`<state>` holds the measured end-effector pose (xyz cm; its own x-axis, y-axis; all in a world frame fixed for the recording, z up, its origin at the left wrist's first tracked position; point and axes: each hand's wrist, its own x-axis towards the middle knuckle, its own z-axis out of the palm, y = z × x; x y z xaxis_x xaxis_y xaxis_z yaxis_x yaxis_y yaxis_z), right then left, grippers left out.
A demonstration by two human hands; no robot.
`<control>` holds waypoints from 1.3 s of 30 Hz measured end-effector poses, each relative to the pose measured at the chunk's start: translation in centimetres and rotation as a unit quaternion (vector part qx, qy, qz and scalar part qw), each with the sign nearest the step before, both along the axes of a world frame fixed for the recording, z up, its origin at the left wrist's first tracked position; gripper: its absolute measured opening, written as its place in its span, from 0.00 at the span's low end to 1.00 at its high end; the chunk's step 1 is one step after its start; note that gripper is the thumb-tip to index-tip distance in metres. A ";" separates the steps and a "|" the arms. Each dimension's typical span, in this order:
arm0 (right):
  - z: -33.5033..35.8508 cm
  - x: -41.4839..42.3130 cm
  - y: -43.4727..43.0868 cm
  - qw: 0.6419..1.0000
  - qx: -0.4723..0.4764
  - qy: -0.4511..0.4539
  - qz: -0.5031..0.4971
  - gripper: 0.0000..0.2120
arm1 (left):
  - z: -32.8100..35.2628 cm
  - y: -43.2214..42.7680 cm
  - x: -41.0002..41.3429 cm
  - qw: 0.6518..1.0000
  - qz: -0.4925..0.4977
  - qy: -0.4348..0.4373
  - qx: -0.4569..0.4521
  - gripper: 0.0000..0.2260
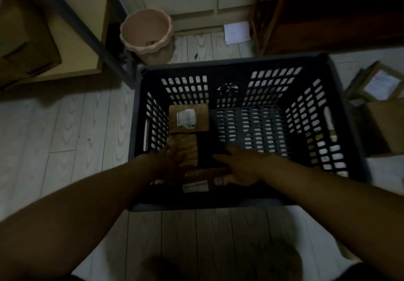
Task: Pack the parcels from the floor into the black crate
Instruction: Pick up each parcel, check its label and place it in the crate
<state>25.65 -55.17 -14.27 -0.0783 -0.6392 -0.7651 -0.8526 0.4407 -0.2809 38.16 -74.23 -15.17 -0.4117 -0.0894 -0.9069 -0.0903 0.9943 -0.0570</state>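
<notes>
Both hands reached into the crate [236, 63]. A labelled parcel [202, 120] lay flat in its far left corner. A second parcel [189, 144] lay just nearer, and the left hand [172, 158] rested on it with a released grip, fingers flat. The right hand [242, 167] was on a third parcel [205, 172] by the near wall. In the dim light I could not tell whether its grip held that parcel. The crate's right half was bare. A box [387, 125] sat on the floor [65, 127] to the right, so packing seemed partly done.
</notes>
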 end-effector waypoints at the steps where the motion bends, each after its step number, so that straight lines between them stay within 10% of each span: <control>1: 1.6 -0.2 0.5 0.999 -0.009 0.007 -0.037 0.37 | 2.2 0.1 -0.1 1.000 0.025 0.009 0.012 0.36; 12: 32.2 -0.8 7.0 0.955 -0.101 -0.009 -0.279 0.31 | 39.6 6.8 1.6 0.894 0.384 0.200 0.111 0.25; 24: 57.4 2.1 17.3 0.933 -0.159 0.177 -0.271 0.30 | 60.1 15.6 3.9 0.888 0.301 0.342 0.071 0.35; 39: 69.4 8.0 41.5 0.815 -0.206 0.295 -0.454 0.36 | 72.2 36.2 3.0 0.836 0.171 0.475 0.216 0.35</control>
<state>33.63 -13.65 55.13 -0.9392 -0.3055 -0.1570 -0.2675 0.9373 -0.2236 41.11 -38.00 57.02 -0.9818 -0.0972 -0.1630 -0.1732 0.8104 0.5596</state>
